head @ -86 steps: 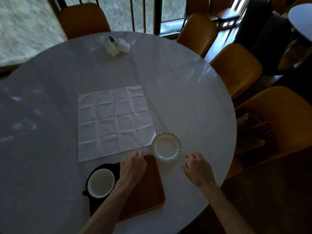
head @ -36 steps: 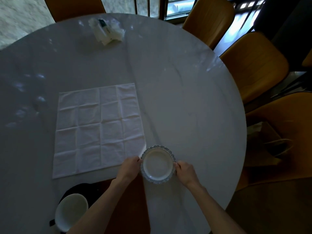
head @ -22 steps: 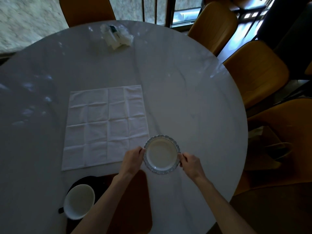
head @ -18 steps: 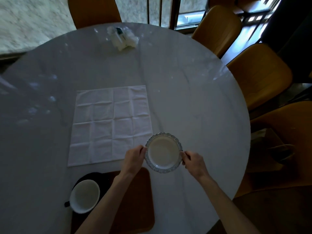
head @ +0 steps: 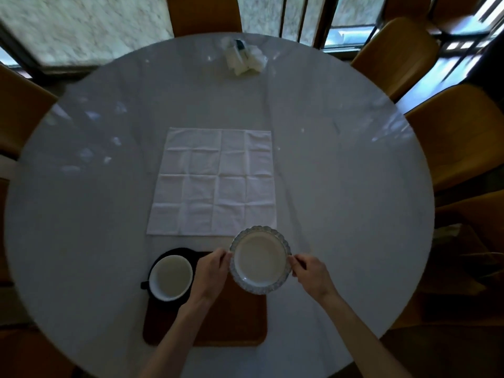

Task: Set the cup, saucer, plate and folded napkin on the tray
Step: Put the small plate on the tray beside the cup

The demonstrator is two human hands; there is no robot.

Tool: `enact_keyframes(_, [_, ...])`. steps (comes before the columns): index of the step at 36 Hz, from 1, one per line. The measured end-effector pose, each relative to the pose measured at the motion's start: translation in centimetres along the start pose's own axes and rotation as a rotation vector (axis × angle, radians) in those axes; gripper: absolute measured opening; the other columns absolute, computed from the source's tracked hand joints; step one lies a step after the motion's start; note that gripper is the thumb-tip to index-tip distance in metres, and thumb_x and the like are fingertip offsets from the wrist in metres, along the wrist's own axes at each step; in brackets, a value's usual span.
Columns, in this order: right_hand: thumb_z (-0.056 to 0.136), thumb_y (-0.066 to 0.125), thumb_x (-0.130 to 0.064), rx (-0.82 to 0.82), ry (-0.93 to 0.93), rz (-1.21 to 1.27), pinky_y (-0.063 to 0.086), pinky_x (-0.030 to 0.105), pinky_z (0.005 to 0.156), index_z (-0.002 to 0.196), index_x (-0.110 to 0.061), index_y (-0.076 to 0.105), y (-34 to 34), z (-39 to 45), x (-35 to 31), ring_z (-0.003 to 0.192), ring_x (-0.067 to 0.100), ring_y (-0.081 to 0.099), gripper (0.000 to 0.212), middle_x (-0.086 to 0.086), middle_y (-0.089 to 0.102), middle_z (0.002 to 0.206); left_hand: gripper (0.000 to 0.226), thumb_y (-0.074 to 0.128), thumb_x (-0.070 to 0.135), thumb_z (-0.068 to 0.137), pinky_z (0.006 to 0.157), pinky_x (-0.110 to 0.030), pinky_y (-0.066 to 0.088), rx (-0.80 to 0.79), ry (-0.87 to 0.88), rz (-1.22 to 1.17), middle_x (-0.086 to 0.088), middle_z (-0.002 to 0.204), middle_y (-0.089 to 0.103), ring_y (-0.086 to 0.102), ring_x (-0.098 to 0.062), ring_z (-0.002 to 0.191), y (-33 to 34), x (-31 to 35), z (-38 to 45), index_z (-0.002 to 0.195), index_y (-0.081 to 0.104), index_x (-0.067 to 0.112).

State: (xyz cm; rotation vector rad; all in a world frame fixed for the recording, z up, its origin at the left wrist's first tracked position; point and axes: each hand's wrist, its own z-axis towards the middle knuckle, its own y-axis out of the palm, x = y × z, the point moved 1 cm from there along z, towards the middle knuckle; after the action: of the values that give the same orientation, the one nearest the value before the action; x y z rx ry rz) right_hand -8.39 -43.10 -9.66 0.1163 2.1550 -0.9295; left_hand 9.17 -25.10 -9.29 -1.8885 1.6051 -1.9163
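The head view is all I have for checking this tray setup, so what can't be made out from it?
- Plate: whether it is lifted or resting on the tray can't be told from straight above.
- Saucer: mostly hidden under the cup; dark on a dark tray.
- Tray's middle: covered by the left hand and forearm.
- White bundle at the table's far edge: too small and blurred to identify.
- Right hand: fingertips hidden behind the plate's rim.

Two bare forearms rose from the lower middle of the frame, sleeveless as far as visible, ending in the left hand [head: 211, 274] and right hand [head: 312, 275], with no rings, watch or gloves showing.
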Motion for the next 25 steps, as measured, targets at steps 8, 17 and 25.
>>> enact_keyframes(8, [0.092,0.061,-0.036,-0.021,0.085,0.057,0.041,0.025,0.056,0.075,-0.005,0.073,3.6,-0.3,-0.1,0.057,0.010,0.057,0.037,0.004,0.065,0.062,0.028,0.050,0.020,0.096,0.050,-0.020,0.034,-0.025,-0.127,-0.043,0.000,0.062,0.056,0.044,-0.008,0.053,0.0,-4.0,-2.1,0.070,0.053,0.009])
enact_keyframes(17, [0.088,0.067,-0.033,0.005,0.179,0.154,0.047,0.028,0.058,0.079,-0.011,0.078,6.5,0.1,0.6,0.050,0.001,0.054,0.026,-0.003,0.067,0.060,0.031,0.050,0.023,0.096,0.049,-0.029,0.039,0.078,-0.188,0.004,0.002,0.061,0.056,0.050,-0.011,0.054,0.8,-5.6,-3.9,0.066,0.052,0.016])
enact_keyframes(25, [0.086,0.070,-0.033,-0.005,0.169,0.169,0.043,0.020,0.053,0.071,-0.016,0.077,7.7,0.9,0.7,0.044,-0.007,0.053,0.024,-0.012,0.063,0.053,0.034,0.049,0.028,0.096,0.052,-0.030,0.040,0.175,-0.310,0.004,0.005,0.061,0.056,0.053,-0.012,0.058,1.5,-6.2,-5.0,0.063,0.052,0.020])
